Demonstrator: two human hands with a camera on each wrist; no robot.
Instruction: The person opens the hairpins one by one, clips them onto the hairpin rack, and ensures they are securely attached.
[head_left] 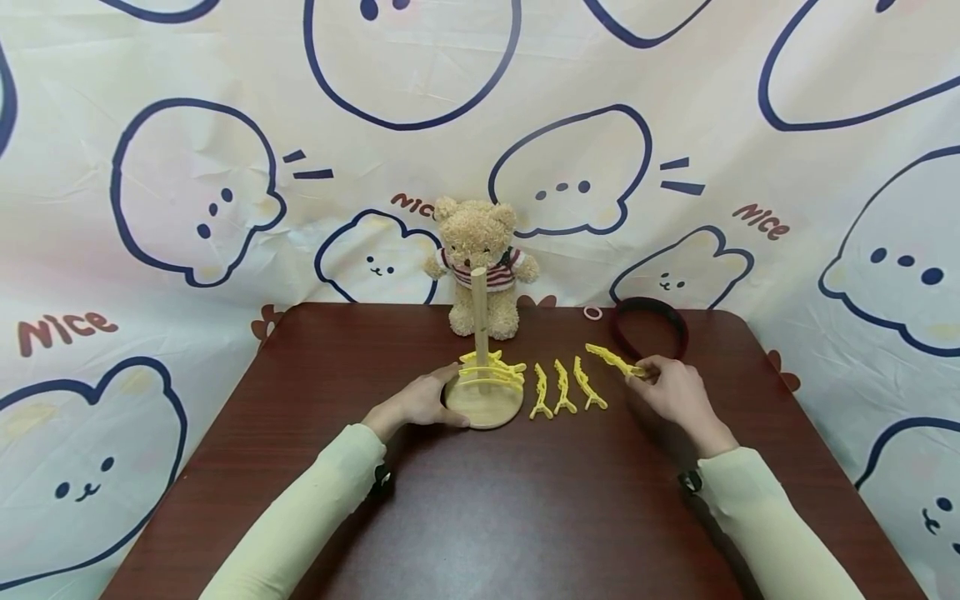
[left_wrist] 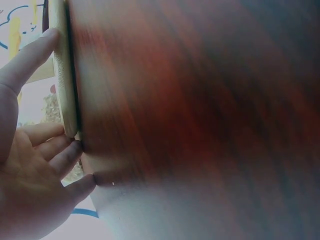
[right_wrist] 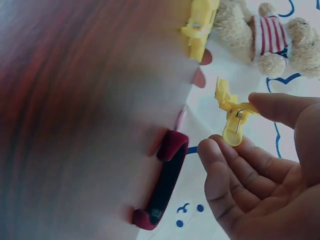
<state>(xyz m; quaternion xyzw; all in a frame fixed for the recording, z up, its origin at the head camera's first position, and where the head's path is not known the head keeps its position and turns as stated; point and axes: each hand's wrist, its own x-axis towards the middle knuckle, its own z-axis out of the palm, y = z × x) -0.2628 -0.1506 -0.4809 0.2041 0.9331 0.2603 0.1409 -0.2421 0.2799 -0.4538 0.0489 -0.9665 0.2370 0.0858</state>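
Observation:
My left hand [head_left: 423, 400] holds the round base of a wooden stand [head_left: 487, 410], thumb at its near edge and fingers at its left side. In the left wrist view, the thumb and fingertips meet the rim of the base [left_wrist: 65, 95]. Several yellow hair clips [head_left: 491, 380] lie on the base around the upright post [head_left: 481, 308]. To the right, my right hand [head_left: 675, 396] pinches another yellow hair clip [head_left: 609, 358] by its handle end, between thumb and fingers. The right wrist view shows this clip [right_wrist: 232, 120] end-on. Three more clips [head_left: 562, 388] lie side by side between stand and right hand.
A teddy bear [head_left: 480, 229] in a striped shirt stands behind the post. At the back right of the brown table [head_left: 480, 517] are a dark red headband [head_left: 684, 329] and a small pale hair tie [head_left: 586, 312]. A printed cloth [head_left: 375, 167] hangs behind the table.

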